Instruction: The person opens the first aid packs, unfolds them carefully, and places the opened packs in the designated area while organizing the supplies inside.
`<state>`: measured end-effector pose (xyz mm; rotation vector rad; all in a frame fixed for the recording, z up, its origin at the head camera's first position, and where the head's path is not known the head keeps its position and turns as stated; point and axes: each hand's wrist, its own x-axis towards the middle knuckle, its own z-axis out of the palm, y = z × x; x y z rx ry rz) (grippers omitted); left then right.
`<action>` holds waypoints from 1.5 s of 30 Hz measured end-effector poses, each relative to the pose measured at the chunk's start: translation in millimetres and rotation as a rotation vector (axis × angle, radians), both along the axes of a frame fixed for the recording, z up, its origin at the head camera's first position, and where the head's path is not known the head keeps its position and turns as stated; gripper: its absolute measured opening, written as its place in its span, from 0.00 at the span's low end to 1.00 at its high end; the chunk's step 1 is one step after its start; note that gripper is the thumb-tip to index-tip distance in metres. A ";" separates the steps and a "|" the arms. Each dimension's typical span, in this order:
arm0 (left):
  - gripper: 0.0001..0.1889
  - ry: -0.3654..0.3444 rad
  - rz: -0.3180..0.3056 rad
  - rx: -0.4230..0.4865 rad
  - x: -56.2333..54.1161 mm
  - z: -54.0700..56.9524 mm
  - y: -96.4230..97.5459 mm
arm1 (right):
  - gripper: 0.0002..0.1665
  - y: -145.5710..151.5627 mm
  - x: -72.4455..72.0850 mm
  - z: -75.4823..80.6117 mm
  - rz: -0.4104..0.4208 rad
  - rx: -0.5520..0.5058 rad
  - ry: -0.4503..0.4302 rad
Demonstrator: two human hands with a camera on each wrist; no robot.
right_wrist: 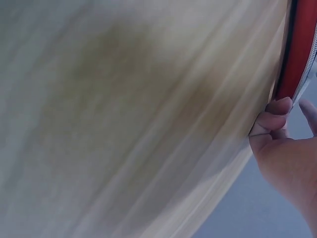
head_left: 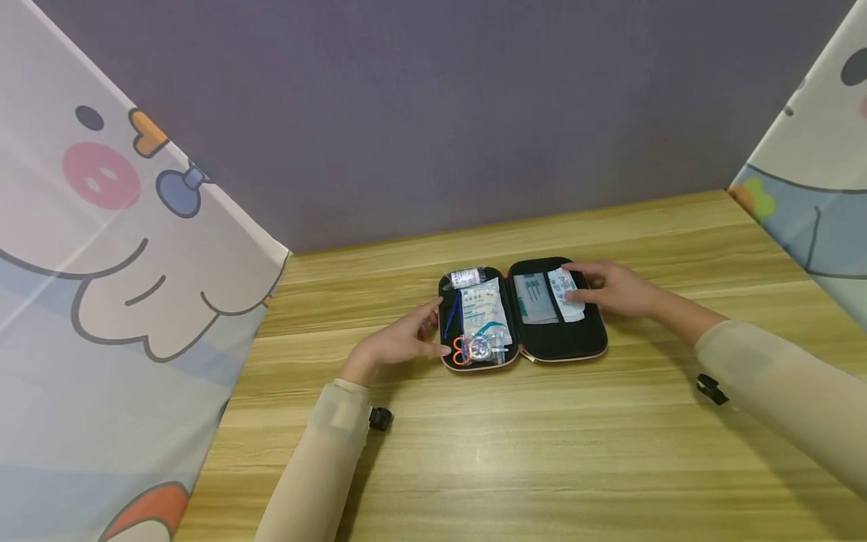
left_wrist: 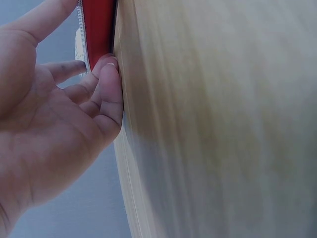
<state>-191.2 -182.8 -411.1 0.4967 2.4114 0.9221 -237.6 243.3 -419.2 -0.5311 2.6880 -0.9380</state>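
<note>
A black first-aid case [head_left: 576, 342] with a zipper lies opened flat on the table, its outer side red in both wrist views. My left hand [head_left: 400, 337] grips the left half's outer edge, thumb over the rim beside orange-handled scissors [head_left: 457, 351] and curled fingers against the red side [left_wrist: 99, 29]. On the opposite edge, my right hand [head_left: 612, 288] grips the right half; its thumb and index finger reach over a white printed packet [head_left: 566, 290], the other fingers curl at the red side [right_wrist: 299, 44]. A larger white packet [head_left: 484, 309] fills the left half.
Also in the case are a small wrapped bottle or roll [head_left: 466, 278], a clear-bagged round item [head_left: 480, 348] and a clear packet with green print [head_left: 533, 297]. The wooden table [head_left: 474, 452] meets a grey back panel [head_left: 433, 113]. Cartoon-printed cloths [head_left: 135, 263] hang at both sides.
</note>
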 end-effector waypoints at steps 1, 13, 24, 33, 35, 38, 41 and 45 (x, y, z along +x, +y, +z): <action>0.55 0.001 0.000 -0.002 0.3 0.1 0.0 | 0.44 0.5 -0.2 -0.1 -0.002 -0.007 -0.002; 0.55 -0.002 -0.005 -0.007 0.9 0.7 -0.4 | 0.45 -12.0 -5.3 27.4 -0.038 -0.100 -0.011; 0.55 -0.006 -0.012 -0.001 0.2 3.0 3.1 | 0.46 -55.6 -7.8 45.4 0.049 -0.146 -0.071; 0.55 -0.003 -0.008 0.004 0.0 4.6 2.5 | 0.50 -101.3 -6.5 34.6 0.136 -0.026 -0.053; 0.55 -0.004 -0.004 0.002 0.2 4.4 1.8 | 0.51 -109.7 -4.7 32.6 0.144 0.001 -0.040; 0.55 -0.003 0.002 0.004 0.2 3.5 0.7 | 0.54 -120.8 -3.4 31.4 0.145 0.019 -0.044; 0.55 -0.002 0.010 0.008 0.4 2.8 -0.1 | 0.58 -129.2 -3.3 30.8 0.135 0.008 -0.072; 0.55 -0.005 0.012 0.013 1.2 2.2 -0.3 | 0.62 -133.8 -3.5 24.4 0.130 0.015 -0.105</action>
